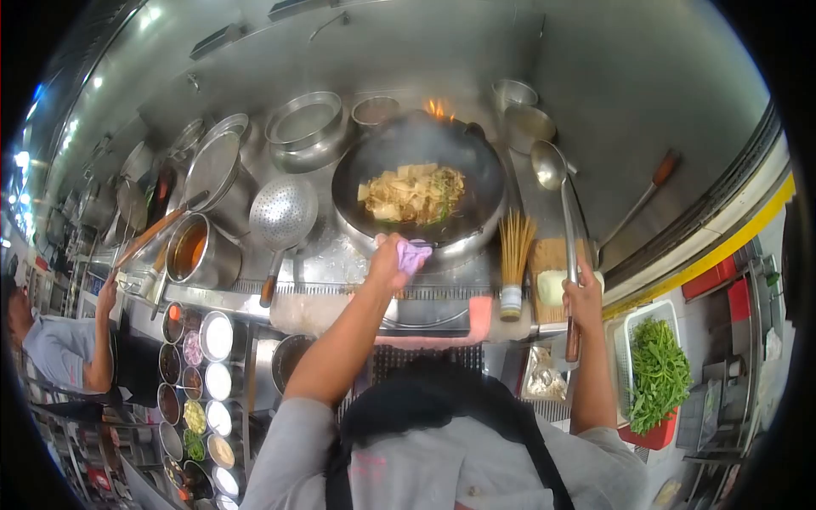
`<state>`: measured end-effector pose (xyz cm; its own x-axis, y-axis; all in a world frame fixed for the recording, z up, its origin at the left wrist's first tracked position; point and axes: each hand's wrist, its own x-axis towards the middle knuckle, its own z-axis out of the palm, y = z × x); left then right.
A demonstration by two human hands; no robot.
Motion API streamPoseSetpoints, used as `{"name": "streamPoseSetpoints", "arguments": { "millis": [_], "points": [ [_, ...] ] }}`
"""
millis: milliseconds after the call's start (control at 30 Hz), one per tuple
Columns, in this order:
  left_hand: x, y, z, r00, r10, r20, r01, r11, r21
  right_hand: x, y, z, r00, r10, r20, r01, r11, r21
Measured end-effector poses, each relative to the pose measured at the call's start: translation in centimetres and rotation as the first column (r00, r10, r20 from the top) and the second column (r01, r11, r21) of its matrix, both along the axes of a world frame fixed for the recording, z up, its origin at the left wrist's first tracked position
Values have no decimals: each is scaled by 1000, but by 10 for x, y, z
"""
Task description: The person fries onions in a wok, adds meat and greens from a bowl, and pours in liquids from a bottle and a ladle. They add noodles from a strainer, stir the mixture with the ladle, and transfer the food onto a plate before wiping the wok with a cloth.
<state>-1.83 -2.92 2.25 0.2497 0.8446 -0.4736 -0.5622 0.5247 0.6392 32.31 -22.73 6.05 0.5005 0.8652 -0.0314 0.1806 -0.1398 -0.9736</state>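
A black wok (357,204) sits over the burner, with flames at its back rim and steam above it. Pale noodle-like food with green bits (413,194) lies in it. At the near rim, my left hand (388,262) is closed on a folded purple cloth (413,253) against the wok's edge. My right hand (583,297) is wrapped round the handle of a long metal ladle (549,165), whose bowl is up to the right of the wok, clear of the food. Just left of that hand is a whitish block (551,288) on a wooden board.
A perforated skimmer (284,211) and a pot of orange liquid (197,252) are left of the wok. Bamboo sticks (514,255) stand at its right. Ingredient bowls (216,337) line the lower left, near a co-worker (64,344). Leafy greens (659,374) fill a basket at right.
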Motion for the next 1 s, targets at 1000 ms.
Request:
{"name": "streamPoseSetpoints", "arguments": {
  "millis": [1000],
  "points": [
    [-197, 2, -129, 679, 530, -508, -323, 837, 442, -91, 269, -35, 898, 393, 196, -368, 917, -152]
  ]
}}
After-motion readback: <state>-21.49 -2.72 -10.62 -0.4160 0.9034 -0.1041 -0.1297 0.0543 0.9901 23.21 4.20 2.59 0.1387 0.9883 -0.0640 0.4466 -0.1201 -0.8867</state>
